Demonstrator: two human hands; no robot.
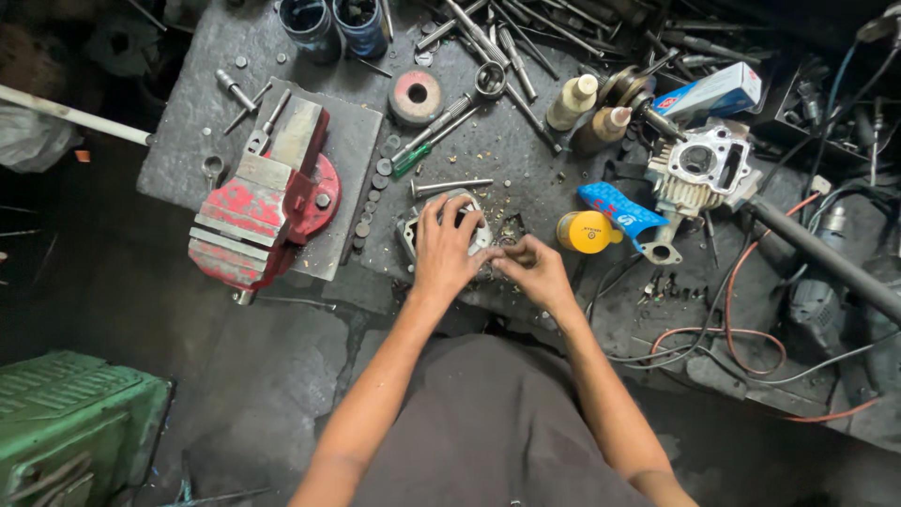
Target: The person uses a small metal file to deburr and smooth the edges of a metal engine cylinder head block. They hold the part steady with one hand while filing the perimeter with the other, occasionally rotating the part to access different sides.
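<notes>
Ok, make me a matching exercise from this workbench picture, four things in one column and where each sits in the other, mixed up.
Things:
1. red metal bench vise
2. round yellow tin
3. two dark blue cups
4. grey finned engine cylinder

Places:
A. far edge of the bench, top of the view
B. just right of the right hand
C. left of the left hand, on a grey plate
D. right side, beside a blue and white box

Pairs: 1-C, 2-B, 3-A, 4-D
</notes>
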